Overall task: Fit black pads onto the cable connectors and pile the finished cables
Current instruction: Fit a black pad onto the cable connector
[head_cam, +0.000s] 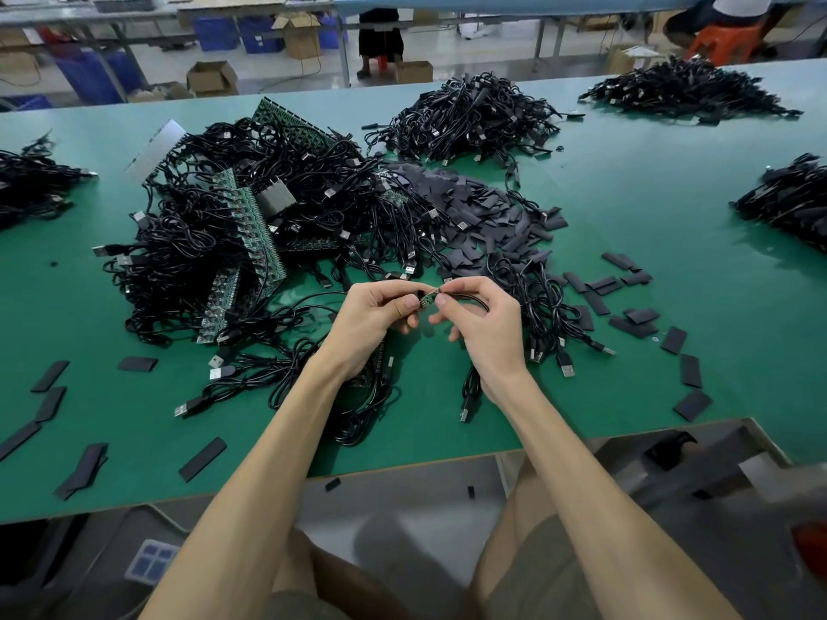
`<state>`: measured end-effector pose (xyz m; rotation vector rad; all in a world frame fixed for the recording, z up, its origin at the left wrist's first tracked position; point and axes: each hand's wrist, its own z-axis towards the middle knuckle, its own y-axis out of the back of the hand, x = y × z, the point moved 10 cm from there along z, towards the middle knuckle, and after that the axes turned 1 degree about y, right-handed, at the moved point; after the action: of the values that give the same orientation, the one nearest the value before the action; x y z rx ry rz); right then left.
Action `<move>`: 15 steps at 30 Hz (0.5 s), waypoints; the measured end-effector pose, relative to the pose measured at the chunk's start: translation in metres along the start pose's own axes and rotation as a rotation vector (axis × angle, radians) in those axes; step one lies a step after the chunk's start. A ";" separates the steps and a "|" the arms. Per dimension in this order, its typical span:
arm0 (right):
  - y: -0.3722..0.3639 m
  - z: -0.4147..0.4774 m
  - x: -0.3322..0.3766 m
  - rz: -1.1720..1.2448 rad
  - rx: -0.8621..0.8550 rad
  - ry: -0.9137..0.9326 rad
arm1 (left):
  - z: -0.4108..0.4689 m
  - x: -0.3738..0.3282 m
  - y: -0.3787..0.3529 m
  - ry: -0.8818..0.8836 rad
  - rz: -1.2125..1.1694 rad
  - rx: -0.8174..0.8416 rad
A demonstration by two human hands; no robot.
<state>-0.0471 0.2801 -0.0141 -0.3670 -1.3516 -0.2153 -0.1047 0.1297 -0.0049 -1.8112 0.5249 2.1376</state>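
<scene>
Head cam: small green connector board [427, 299] is held up between my two hands, above the near-middle of the table. My left hand [373, 317] pinches the board's left end between thumb and forefinger, other fingers curled under. My right hand [481, 326] pinches the cable [467, 297] right where it meets the board, thumb below and forefinger on top. The cable loops right over the knuckles. Something dark sits at my left fingertips; can't tell if it's a pad.

Straight behind my hands, touching distance: big tangle of raw cables [201, 243], with green PCB strips [257, 226] stuck through it, spilling forward under my left wrist. Just right of it is a heap of loose black pads [485, 212], with more cables lying over its near edge. Single pads are scattered on the near left [49, 376] and near right [674, 340].

The green table mat [649, 181] is flat and runs wide. Farther back sits another cable pile [470, 116], one more at far right [684, 91], and others at the right edge [790, 203] and left edge [27, 185], all well apart from each other.

Room beyond: shiny floor, cardboard boxes [212, 78], blue crates [217, 33], an orange stool [725, 42], and a person seated at the next bench [380, 38]. A couple of pads lie on the floor [332, 484] under the table edge.
</scene>
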 end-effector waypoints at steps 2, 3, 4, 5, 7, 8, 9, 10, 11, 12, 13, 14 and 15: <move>0.003 0.000 0.000 0.021 -0.020 -0.002 | 0.001 0.001 0.001 -0.002 -0.016 -0.008; 0.004 0.000 -0.001 0.029 -0.027 -0.006 | 0.001 0.002 0.001 -0.002 -0.025 -0.007; 0.004 0.000 -0.001 0.032 -0.033 -0.007 | 0.001 0.002 0.000 -0.001 -0.033 -0.001; 0.005 0.000 -0.001 0.033 -0.037 -0.004 | 0.000 0.002 0.000 -0.002 -0.040 0.005; 0.007 0.000 0.000 0.046 -0.047 0.010 | 0.000 0.002 -0.002 -0.002 -0.059 0.017; 0.008 0.000 0.001 0.057 -0.052 0.015 | 0.000 0.002 -0.002 0.002 -0.070 0.020; 0.008 0.000 0.002 0.071 -0.057 0.018 | 0.000 0.002 -0.002 0.008 -0.083 0.023; 0.009 0.000 0.003 0.087 -0.061 0.017 | 0.000 0.003 -0.003 0.013 -0.096 0.028; 0.009 0.000 0.003 0.099 -0.063 0.013 | 0.000 0.003 -0.004 0.017 -0.106 0.033; 0.009 0.000 0.003 0.103 -0.062 0.013 | -0.001 0.003 -0.004 0.018 -0.108 0.036; 0.009 0.000 0.003 0.099 -0.057 0.018 | -0.001 0.002 -0.004 0.018 -0.104 0.034; 0.008 0.000 0.003 0.092 -0.053 0.022 | -0.001 0.002 -0.003 0.016 -0.097 0.027; 0.008 0.000 0.003 0.085 -0.052 0.021 | -0.001 0.002 -0.003 0.013 -0.089 0.020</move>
<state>-0.0442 0.2875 -0.0126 -0.4641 -1.3083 -0.1831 -0.1030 0.1316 -0.0069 -1.8042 0.4585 2.0558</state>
